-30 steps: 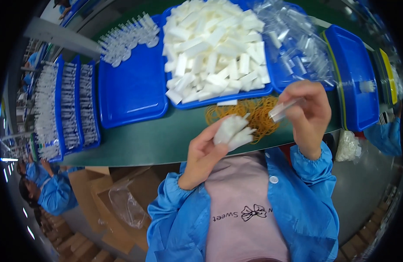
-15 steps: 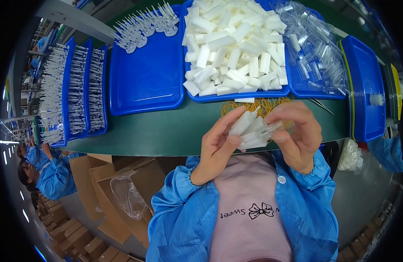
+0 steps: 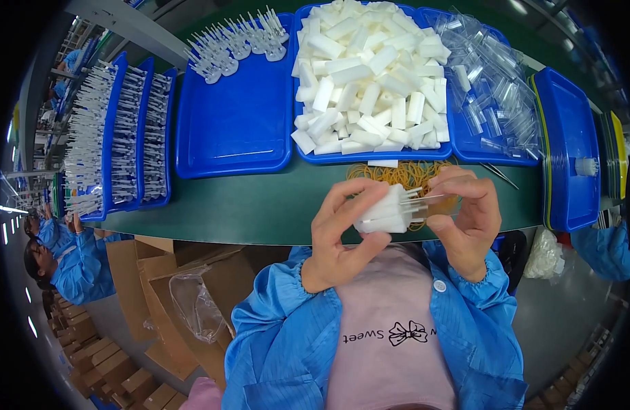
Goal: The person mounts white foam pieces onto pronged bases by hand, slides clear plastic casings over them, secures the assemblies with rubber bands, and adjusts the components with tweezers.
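A bundle of white foam blocks is in my left hand, its fingers and thumb closed round it. Thin clear tubes stick out of the bundle's right side. Opposite, my right hand pinches the far end of a clear tube between thumb and fingers; something yellowish shows between them, but I cannot make out what. Both hands are raised over the near edge of the table, just in front of a pile of tan rubber bands.
A blue tray heaped with white foam blocks lies ahead, a tray of clear tubes to its right. Leftward are a blue tray with finished-looking bundles and stacked full trays. Tweezers lie right; cardboard boxes stand below left.
My left hand has turned the bundle so its tubes point right. My right fingers have stayed close to the tube ends, and the view has shifted slightly.
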